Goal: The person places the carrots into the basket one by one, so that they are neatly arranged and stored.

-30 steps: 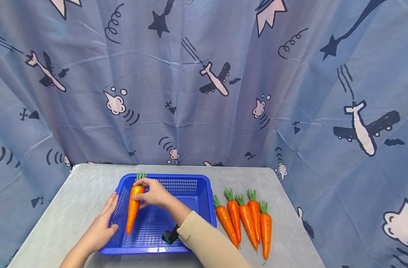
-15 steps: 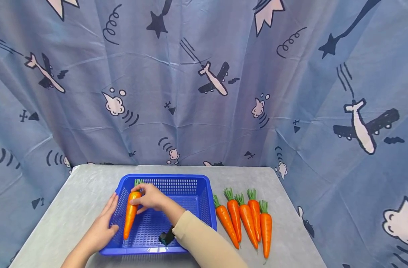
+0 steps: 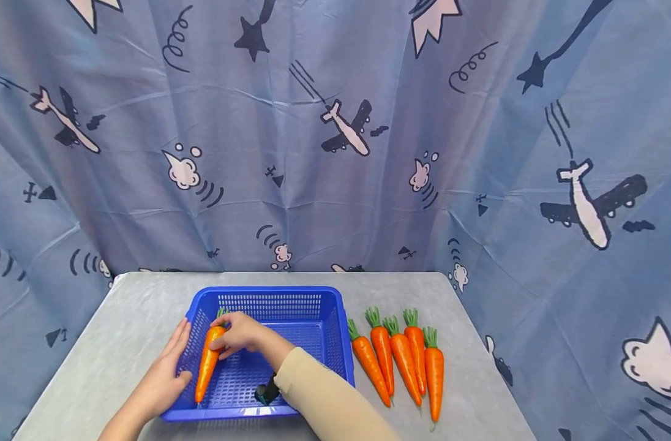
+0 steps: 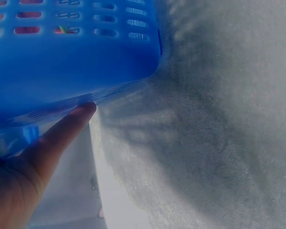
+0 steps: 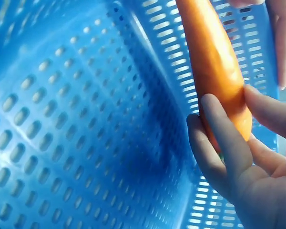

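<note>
My right hand (image 3: 240, 332) pinches an orange carrot (image 3: 206, 370) near its green top, fingers on one side and thumb on the other. The carrot lies lengthwise along the left wall inside a blue plastic basket (image 3: 280, 290), tip toward me. In the right wrist view the carrot (image 5: 213, 57) is close to the slotted basket wall. My left hand (image 3: 161, 380) rests with straight fingers against the basket's outer left side. One of its digits touches the basket's lower edge in the left wrist view, under the blue wall (image 4: 76, 57).
Several carrots (image 3: 403, 358) with green tops lie side by side on the grey table (image 3: 142, 294), right of the basket. A patterned blue curtain (image 3: 291, 153) hangs behind the table and along its sides.
My right hand has lowered the carrot and brought it left and nearer to me, along the basket's left wall. The left hand has kept its place at the basket's side.
</note>
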The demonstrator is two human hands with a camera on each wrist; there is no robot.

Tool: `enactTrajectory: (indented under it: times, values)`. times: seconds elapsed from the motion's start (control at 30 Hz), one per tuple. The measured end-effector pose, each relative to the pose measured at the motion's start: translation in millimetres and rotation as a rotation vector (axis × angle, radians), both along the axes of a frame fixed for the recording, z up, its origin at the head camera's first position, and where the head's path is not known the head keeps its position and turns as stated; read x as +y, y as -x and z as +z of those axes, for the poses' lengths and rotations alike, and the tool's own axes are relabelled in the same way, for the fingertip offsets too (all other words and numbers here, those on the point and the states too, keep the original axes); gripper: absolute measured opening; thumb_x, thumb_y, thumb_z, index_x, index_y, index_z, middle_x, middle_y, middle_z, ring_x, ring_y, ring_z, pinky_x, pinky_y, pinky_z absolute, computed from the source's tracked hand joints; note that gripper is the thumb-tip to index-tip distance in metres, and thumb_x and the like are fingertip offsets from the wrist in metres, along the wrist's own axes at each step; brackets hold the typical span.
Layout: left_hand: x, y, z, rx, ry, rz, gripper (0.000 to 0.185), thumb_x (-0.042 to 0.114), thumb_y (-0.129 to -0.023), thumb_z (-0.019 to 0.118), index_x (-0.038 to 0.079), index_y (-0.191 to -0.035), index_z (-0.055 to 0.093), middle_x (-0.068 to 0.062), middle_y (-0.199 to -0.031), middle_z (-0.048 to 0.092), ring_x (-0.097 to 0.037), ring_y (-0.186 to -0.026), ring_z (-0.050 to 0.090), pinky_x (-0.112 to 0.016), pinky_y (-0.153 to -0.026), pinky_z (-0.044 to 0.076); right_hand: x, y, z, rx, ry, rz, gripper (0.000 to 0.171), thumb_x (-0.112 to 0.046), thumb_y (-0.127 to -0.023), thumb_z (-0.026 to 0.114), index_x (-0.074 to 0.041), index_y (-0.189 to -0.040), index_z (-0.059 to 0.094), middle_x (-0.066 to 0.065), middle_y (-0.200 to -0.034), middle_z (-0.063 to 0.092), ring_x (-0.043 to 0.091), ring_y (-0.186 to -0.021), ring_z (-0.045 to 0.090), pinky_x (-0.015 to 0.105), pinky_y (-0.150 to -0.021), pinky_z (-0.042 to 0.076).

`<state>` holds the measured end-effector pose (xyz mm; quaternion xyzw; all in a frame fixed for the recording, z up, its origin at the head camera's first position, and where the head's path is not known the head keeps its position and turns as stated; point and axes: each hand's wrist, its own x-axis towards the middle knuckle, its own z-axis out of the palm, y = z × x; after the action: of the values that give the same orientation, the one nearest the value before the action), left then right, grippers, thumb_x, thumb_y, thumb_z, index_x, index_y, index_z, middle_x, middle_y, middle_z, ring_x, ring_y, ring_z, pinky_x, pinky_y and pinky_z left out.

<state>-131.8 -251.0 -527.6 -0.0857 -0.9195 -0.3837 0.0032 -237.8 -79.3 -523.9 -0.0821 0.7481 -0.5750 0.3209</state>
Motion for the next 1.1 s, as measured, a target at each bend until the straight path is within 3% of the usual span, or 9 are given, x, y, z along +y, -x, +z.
enactTrajectory:
  times: [0.47, 0.73, 0.9, 1.1]
  values:
    - [-1.2, -1.0, 0.2, 0.005, -0.001, 0.002, 0.094, -0.008, -0.078, 0.063, -0.001, -0.16, 0.017, -0.02, -0.169, 0.008, -0.057, -0.145, 0.024, -0.073, -0.109, 0.026, -2.7, -4.6, 0.3, 0.182, -0.265, 0.13, 0.047, -0.006, -0.083, 0.08, -0.014, -0.128, 0.068, 0.006, -0.105, 0.066, 0.017, -0.076, 0.067, 0.034, -0.068, 0.063]
    - [-0.7, 0.9, 3.5, -0.001, 0.007, 0.0, 0.093, -0.007, -0.078, 0.063, -0.002, -0.159, 0.018, -0.021, -0.169, 0.008, -0.058, -0.144, 0.024, -0.073, -0.11, 0.026, 2.2, -3.0, 9.3, 0.176, -0.277, 0.094, 0.056, 0.0, -0.081, 0.08, -0.01, -0.133, 0.063, 0.011, -0.104, 0.065, 0.026, -0.073, 0.07, 0.04, -0.064, 0.064]
    - [-0.8, 0.3, 3.2, -0.024, 0.013, 0.0, 0.094, -0.007, -0.079, 0.063, -0.002, -0.16, 0.016, -0.021, -0.169, 0.006, -0.058, -0.145, 0.023, -0.073, -0.111, 0.025, 12.4, -2.4, 23.0, 0.186, -0.284, 0.095, 0.053, -0.005, -0.084, 0.079, -0.013, -0.134, 0.063, 0.016, -0.119, 0.064, 0.028, -0.083, 0.071, 0.043, -0.066, 0.064]
    - [-1.2, -0.4, 0.6, 0.012, -0.02, -0.001, 0.094, -0.009, -0.077, 0.062, -0.003, -0.159, 0.018, -0.02, -0.169, 0.008, -0.058, -0.145, 0.022, -0.072, -0.11, 0.024, 28.5, -2.2, 41.3, 0.242, -0.274, 0.105, 0.049, -0.014, -0.085, 0.079, -0.016, -0.132, 0.066, 0.016, -0.131, 0.063, 0.03, -0.092, 0.071, 0.043, -0.071, 0.064]
